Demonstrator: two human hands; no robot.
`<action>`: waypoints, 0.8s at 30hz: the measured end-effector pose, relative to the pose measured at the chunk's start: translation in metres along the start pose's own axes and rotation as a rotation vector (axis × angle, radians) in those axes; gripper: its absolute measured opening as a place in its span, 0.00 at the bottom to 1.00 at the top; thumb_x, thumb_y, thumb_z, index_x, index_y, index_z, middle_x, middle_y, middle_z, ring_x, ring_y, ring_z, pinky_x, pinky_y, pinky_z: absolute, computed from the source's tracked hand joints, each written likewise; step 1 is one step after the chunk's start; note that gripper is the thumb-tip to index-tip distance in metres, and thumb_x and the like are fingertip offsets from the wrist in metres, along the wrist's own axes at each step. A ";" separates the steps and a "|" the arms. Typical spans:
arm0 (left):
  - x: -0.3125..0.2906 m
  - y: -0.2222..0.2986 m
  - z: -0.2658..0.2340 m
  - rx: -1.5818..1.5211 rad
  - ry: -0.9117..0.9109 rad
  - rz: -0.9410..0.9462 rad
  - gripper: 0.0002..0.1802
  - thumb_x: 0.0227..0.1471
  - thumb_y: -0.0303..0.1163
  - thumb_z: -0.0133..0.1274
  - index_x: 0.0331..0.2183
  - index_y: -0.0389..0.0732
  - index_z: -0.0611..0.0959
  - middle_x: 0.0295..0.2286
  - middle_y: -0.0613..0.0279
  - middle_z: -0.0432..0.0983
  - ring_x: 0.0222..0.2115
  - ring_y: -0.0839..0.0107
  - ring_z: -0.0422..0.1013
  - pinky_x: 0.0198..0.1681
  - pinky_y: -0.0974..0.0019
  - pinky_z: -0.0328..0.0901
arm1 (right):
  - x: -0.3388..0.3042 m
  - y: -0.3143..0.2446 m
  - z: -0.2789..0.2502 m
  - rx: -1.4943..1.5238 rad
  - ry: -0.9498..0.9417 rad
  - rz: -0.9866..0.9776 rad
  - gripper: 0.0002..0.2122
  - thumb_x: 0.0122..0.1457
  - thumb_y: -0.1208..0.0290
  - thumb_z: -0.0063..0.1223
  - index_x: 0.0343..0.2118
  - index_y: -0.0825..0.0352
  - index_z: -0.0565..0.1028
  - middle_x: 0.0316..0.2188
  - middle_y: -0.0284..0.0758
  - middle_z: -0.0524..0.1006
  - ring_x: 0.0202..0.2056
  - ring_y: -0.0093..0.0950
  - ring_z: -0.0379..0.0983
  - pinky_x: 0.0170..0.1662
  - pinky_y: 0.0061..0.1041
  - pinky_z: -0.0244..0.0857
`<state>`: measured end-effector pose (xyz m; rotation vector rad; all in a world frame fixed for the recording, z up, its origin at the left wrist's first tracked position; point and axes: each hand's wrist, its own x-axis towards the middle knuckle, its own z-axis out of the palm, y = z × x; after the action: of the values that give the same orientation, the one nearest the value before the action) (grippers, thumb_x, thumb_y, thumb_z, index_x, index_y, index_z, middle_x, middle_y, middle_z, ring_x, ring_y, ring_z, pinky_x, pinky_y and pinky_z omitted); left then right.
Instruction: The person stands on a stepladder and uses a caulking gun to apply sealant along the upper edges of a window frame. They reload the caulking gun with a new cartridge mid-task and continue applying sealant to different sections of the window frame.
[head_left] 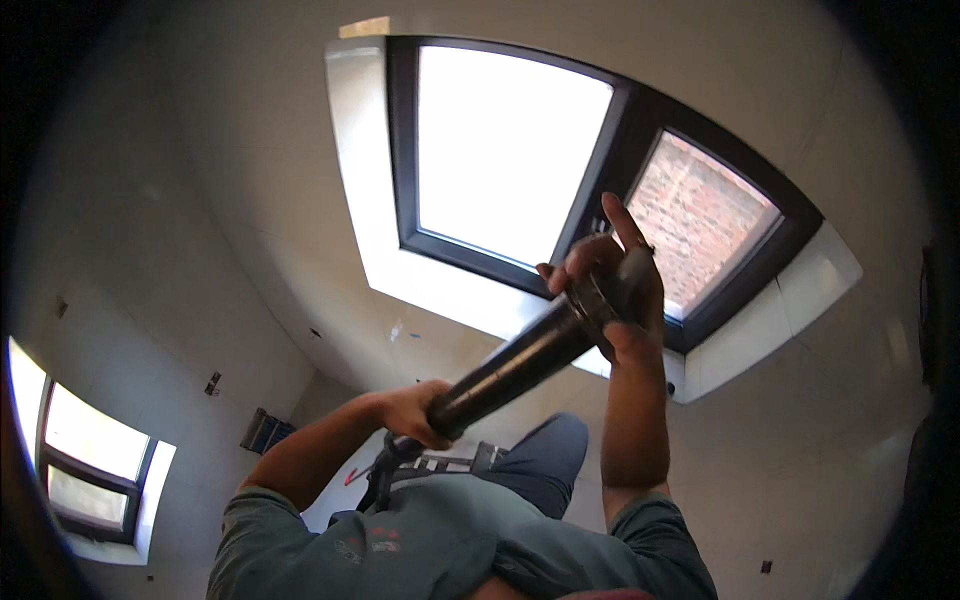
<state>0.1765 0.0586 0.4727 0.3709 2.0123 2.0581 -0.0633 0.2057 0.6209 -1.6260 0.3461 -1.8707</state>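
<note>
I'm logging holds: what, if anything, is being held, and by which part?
A dark tube: left grip around its near end, right grip at its far end.

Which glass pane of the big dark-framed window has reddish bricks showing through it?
The narrower, right-hand glass pane, partly hidden behind the person's right hand. The wider, left-hand glass pane shows only bright white.
</note>
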 end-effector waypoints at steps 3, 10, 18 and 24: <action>-0.009 0.004 -0.002 0.196 0.092 -0.117 0.17 0.46 0.32 0.69 0.37 0.40 0.80 0.31 0.60 0.79 0.31 0.70 0.78 0.36 0.63 0.76 | -0.016 0.000 -0.001 -0.089 0.066 -0.037 0.46 0.54 0.75 0.67 0.71 0.67 0.48 0.49 0.44 0.78 0.51 0.37 0.78 0.61 0.49 0.70; -0.009 0.006 0.012 0.142 0.166 -0.205 0.16 0.40 0.29 0.70 0.32 0.39 0.81 0.30 0.61 0.81 0.29 0.69 0.79 0.35 0.62 0.76 | -0.043 0.009 0.019 -0.101 0.391 -0.026 0.47 0.51 0.70 0.67 0.71 0.66 0.49 0.44 0.44 0.80 0.48 0.40 0.79 0.62 0.51 0.66; -0.010 0.004 0.038 0.280 0.311 -0.197 0.14 0.40 0.29 0.69 0.30 0.38 0.81 0.26 0.61 0.81 0.25 0.71 0.79 0.30 0.64 0.75 | -0.051 0.003 0.043 -0.291 0.537 -0.107 0.45 0.52 0.71 0.65 0.71 0.67 0.49 0.43 0.41 0.80 0.48 0.38 0.79 0.62 0.51 0.65; -0.007 -0.001 0.024 0.043 0.084 -0.152 0.17 0.41 0.29 0.70 0.33 0.38 0.81 0.27 0.59 0.81 0.25 0.70 0.78 0.28 0.65 0.75 | -0.044 0.002 0.018 -0.006 0.191 -0.047 0.52 0.49 0.69 0.68 0.72 0.69 0.43 0.40 0.43 0.81 0.45 0.40 0.80 0.60 0.49 0.67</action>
<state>0.1918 0.0790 0.4724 0.1360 2.0659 1.9714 -0.0436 0.2348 0.5883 -1.4736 0.3972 -2.0684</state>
